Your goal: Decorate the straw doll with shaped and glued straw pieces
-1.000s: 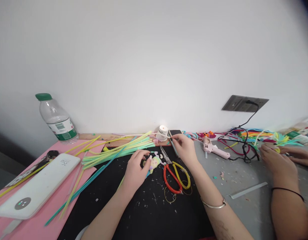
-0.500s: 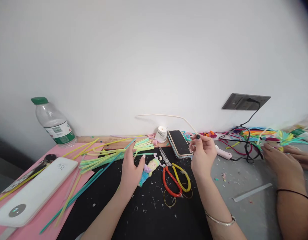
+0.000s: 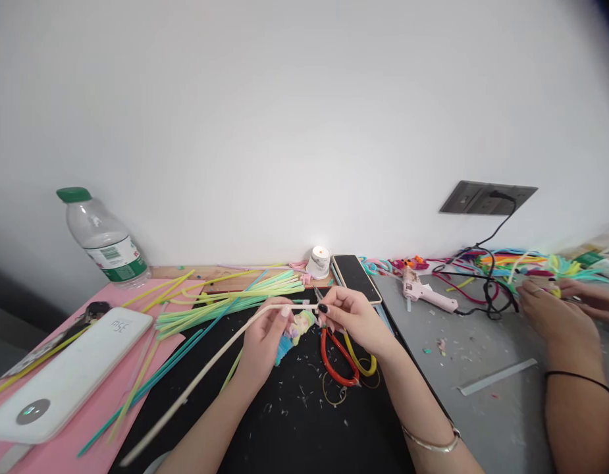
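Note:
A long cream pipe cleaner runs between my two hands, its loose end slanting down to the lower left. My left hand pinches it near its bend. At the short end, the fingertips of my right hand close on it. Below the fingers, a small figure of pastel pipe cleaners lies on the black mat, partly hidden by my left hand. Scissors with one red and one yellow handle rest beside it, their blades partly covered by my right hand.
Green and yellow pipe cleaners lie at left, near a white power bank and a plastic bottle. A white cup and phone sit by the wall. At right are a glue gun and a co-worker's hands.
My right hand has moved left and down from beside the phone, bringing the pipe cleaner over the mat. My left hand has gone from open to pinching it. The glue gun is now uncovered.

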Available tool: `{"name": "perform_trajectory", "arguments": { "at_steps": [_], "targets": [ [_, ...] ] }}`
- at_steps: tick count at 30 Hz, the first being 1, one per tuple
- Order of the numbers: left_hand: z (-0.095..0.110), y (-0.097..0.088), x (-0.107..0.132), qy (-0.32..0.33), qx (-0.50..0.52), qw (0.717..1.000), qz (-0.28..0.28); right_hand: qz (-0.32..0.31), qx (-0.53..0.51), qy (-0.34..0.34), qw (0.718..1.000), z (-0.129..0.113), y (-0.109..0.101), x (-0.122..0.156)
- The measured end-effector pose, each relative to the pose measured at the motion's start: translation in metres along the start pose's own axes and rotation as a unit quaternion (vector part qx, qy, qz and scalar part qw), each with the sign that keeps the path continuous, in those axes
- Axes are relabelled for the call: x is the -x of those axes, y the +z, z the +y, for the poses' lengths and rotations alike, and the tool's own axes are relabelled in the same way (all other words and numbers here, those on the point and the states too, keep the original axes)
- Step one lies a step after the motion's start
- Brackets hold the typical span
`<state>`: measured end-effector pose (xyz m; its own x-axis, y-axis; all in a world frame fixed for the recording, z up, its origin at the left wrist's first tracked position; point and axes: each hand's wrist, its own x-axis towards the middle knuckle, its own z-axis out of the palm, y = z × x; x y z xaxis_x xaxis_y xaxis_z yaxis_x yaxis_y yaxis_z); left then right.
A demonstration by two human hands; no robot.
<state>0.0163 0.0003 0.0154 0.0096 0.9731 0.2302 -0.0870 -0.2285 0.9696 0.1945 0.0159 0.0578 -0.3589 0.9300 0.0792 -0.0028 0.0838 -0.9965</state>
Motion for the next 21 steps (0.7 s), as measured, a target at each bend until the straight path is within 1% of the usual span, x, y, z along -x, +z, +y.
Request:
{"name": "perform_trajectory", "arguments": {
  "at_steps": [2,6,10,14,15,17,21],
  "targets": [
    [0.002,0.0,0.0,0.001,0.001,1.0,0.008,-0.02,0.012,0.016,1.0,0.001,-0.001,0.001],
    [0.003,0.0,0.002,-0.017,0.005,1.0,0.014,-0.022,0.008,0.02,1.0,0.007,-0.003,0.001],
    [0.002,-0.002,0.003,-0.035,-0.001,0.999,-0.002,-0.012,-0.005,0.02,1.0,0.013,0.004,0.0],
    [0.002,-0.003,0.003,-0.019,-0.04,0.999,-0.024,-0.001,0.003,0.017,1.0,0.014,0.012,-0.001],
    [0.002,-0.003,0.003,-0.019,-0.044,0.998,-0.03,0.009,0.006,0.009,1.0,0.014,0.013,-0.002],
    [0.003,-0.001,0.003,-0.039,-0.036,0.997,-0.047,0.046,0.011,-0.012,0.999,0.015,0.012,-0.003],
    [0.001,0.001,0.004,-0.092,0.041,0.991,-0.093,0.13,0.017,-0.046,0.99,0.019,0.008,-0.004]
  ]
}}
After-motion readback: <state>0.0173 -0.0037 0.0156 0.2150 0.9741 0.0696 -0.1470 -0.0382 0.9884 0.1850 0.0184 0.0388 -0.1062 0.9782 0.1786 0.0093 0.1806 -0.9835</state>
